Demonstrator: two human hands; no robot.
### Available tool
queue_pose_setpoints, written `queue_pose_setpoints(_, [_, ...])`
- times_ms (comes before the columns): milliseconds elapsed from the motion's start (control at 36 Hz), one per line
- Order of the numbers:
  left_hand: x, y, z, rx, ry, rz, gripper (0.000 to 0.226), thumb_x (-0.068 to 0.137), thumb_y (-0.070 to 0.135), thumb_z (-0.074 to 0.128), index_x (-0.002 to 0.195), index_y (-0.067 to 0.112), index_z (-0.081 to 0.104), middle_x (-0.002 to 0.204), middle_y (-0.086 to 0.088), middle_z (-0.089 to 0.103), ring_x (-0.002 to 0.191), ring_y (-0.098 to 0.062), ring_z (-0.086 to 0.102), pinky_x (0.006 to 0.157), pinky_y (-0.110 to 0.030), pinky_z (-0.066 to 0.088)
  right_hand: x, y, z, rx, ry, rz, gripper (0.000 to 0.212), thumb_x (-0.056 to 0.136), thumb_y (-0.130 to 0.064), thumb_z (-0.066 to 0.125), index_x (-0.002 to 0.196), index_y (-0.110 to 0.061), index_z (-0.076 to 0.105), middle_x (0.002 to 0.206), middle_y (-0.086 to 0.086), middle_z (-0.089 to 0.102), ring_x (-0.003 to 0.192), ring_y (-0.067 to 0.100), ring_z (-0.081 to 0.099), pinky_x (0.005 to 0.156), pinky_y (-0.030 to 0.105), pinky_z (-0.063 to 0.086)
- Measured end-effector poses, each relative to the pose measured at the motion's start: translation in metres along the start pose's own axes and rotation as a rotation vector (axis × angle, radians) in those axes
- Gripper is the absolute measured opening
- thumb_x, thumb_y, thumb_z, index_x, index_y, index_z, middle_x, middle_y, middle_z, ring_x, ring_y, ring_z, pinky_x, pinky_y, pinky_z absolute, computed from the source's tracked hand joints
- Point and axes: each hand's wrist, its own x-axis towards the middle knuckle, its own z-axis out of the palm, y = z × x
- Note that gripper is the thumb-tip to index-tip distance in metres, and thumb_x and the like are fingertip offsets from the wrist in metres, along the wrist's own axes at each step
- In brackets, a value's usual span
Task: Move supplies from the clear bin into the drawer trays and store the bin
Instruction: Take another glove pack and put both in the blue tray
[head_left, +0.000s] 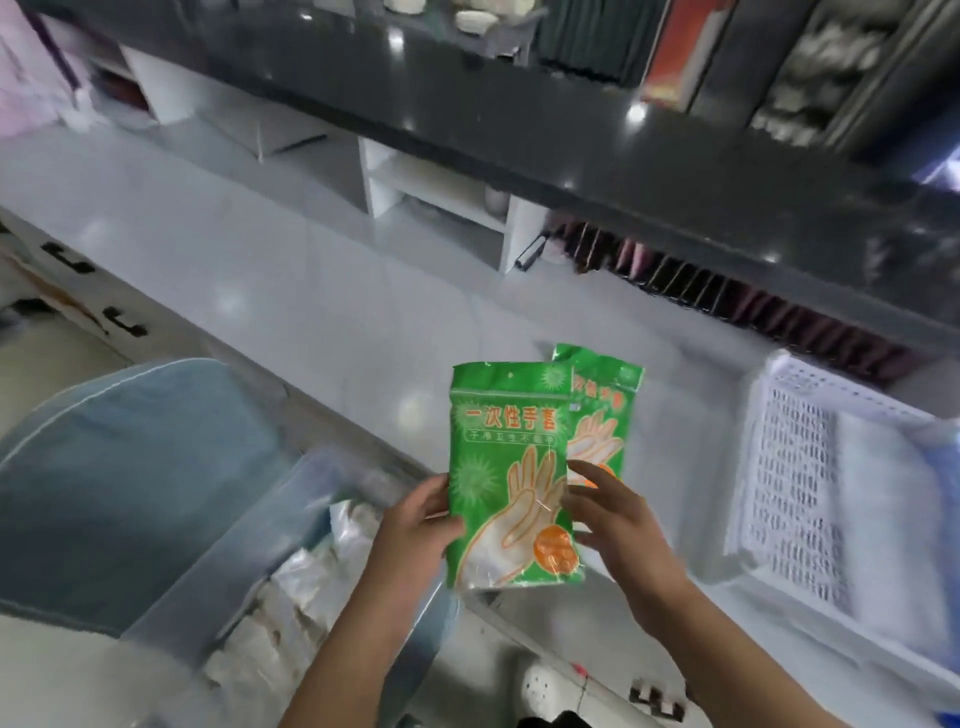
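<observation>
My left hand (415, 530) grips the lower left edge of a green glove packet (506, 467), held upright over the white counter edge. My right hand (613, 525) holds a second green packet (605, 410), which sits just behind and to the right of the first. The clear bin (218, 566) stands at lower left, below the counter, with several clear-wrapped white supplies (291, 597) inside. A white perforated tray (795, 467) lies on the counter at the right.
A blue cushioned chair (124, 467) stands left of the bin. The white counter (291, 280) runs across the middle, with white cubby shelves (436, 202) and a dark upper ledge (571, 130) behind. Drawer handles (122, 322) show at far left.
</observation>
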Motion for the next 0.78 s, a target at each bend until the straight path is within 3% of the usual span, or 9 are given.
queue_pose_setpoints(83, [0.018,0.014,0.034,0.106,-0.003,-0.035,0.045,0.083,-0.016,0.056,0.110,0.017,0.068,0.101,-0.008,0.076,0.095,-0.028,0.073,0.086,-0.043,0.057,0.004,0.004,-0.030,0.117,0.018,0.050,0.039,0.095,-0.007,0.058,0.132,-0.018,0.058,0.115,0.012,0.069,0.107,0.026,0.066,0.093,0.044,0.052])
queue_pose_setpoints(139, [0.026,0.020,0.054,0.144,-0.021,-0.060,0.044,0.082,-0.015,0.056,0.113,0.015,0.067,0.101,-0.008,0.076,0.091,-0.027,0.073,0.074,-0.038,0.057,0.005,0.008,-0.047,0.195,0.023,0.084,0.037,0.094,-0.004,0.058,0.129,-0.015,0.060,0.115,0.017,0.070,0.106,0.027,0.067,0.091,0.045,0.052])
queue_pose_setpoints(222, [0.035,0.022,0.084,0.210,-0.060,-0.101,0.044,0.082,-0.011,0.059,0.114,0.017,0.068,0.101,-0.004,0.077,0.086,-0.024,0.075,0.064,-0.032,0.056,0.009,0.014,-0.073,0.250,0.020,0.090,0.032,0.094,-0.005,0.058,0.123,-0.017,0.065,0.108,0.009,0.073,0.096,0.019,0.069,0.082,0.035,0.054])
queue_pose_setpoints(361, [0.053,0.019,0.114,0.270,-0.027,-0.125,0.046,0.082,-0.013,0.058,0.115,0.017,0.068,0.101,-0.005,0.077,0.092,-0.030,0.074,0.084,-0.051,0.056,0.034,0.023,-0.109,0.278,0.014,0.099,0.030,0.094,-0.009,0.058,0.121,-0.017,0.067,0.114,0.013,0.071,0.109,0.029,0.065,0.101,0.051,0.048])
queue_pose_setpoints(444, [0.070,0.023,0.125,0.302,-0.017,-0.104,0.045,0.081,-0.014,0.059,0.113,0.015,0.068,0.098,-0.004,0.078,0.091,-0.027,0.074,0.080,-0.045,0.057,0.055,0.021,-0.118,0.276,-0.010,0.095,0.029,0.094,-0.012,0.059,0.121,-0.019,0.067,0.116,0.010,0.071,0.109,0.026,0.065,0.101,0.050,0.049])
queue_pose_setpoints(556, [0.096,0.038,0.132,0.340,-0.019,-0.081,0.045,0.080,-0.013,0.059,0.108,0.021,0.068,0.094,0.001,0.078,0.081,-0.016,0.075,0.057,-0.024,0.056,0.084,0.015,-0.119,0.270,-0.021,0.089,0.029,0.093,-0.014,0.061,0.121,-0.020,0.067,0.116,0.009,0.070,0.106,0.023,0.066,0.097,0.044,0.052])
queue_pose_setpoints(611, [0.109,0.043,0.131,0.351,-0.009,-0.071,0.044,0.080,-0.012,0.060,0.109,0.020,0.068,0.096,-0.002,0.078,0.083,-0.018,0.075,0.061,-0.027,0.057,0.097,0.012,-0.117,0.241,-0.013,0.085,0.030,0.092,-0.017,0.062,0.121,-0.021,0.067,0.114,0.006,0.071,0.102,0.017,0.067,0.088,0.036,0.054])
queue_pose_setpoints(694, [0.125,0.045,0.121,0.406,0.000,-0.106,0.039,0.083,-0.004,0.065,0.114,0.019,0.065,0.105,-0.008,0.074,0.094,-0.026,0.073,0.082,-0.041,0.059,0.112,0.013,-0.112,0.191,0.018,0.116,0.030,0.091,-0.019,0.063,0.121,-0.018,0.067,0.098,-0.006,0.072,0.080,-0.003,0.066,0.059,0.011,0.047])
queue_pose_setpoints(778, [0.135,0.045,0.106,0.535,-0.011,-0.130,0.032,0.084,0.007,0.068,0.109,0.027,0.067,0.109,-0.006,0.070,0.101,-0.019,0.068,0.094,-0.040,0.055,0.118,0.023,-0.109,0.180,0.073,0.154,0.026,0.090,-0.018,0.064,0.115,-0.014,0.069,0.081,-0.014,0.073,0.066,-0.006,0.067,0.048,0.005,0.043])
